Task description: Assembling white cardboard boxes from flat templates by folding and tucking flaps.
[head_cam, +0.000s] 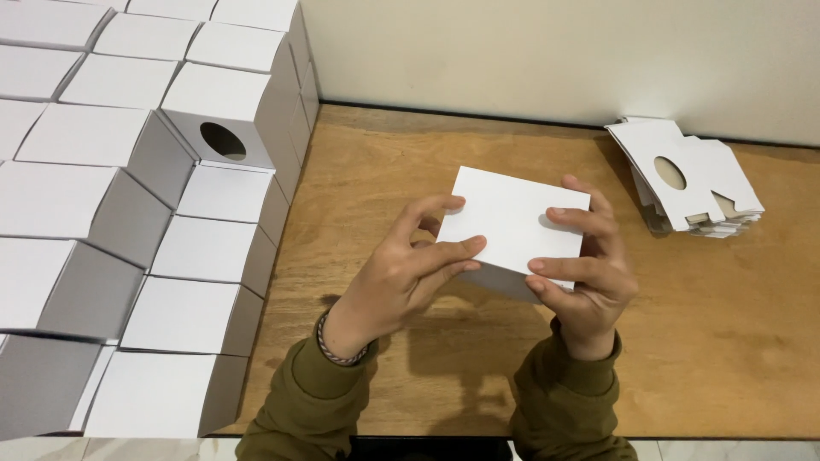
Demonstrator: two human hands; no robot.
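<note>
Plain cream wall stood behind a wooden table, and on this table the person worked with both hands. The left hand and the right hand were both closed on one white box, which was held a little above the table, between the two hands and in front of the person's chest. The left thumb and fingers pressed on the near left edge; the right fingers lay over the right side of the top.

It seemed to me that the box was already folded into shape, and the hands were pressing its last sides closed. I judged that finishing it called for firm pressure on the edges, while the thin card must not bend.

At the left, a big stack of finished boxes filled the table side, and one of them showed a round hole. At the far right lay a pile of flat cut cards, not yet folded.

The underside of the held box was hidden by the hands, so I could not tell if its flaps were tucked. The stack at the left was cut off by the picture edge.
</note>
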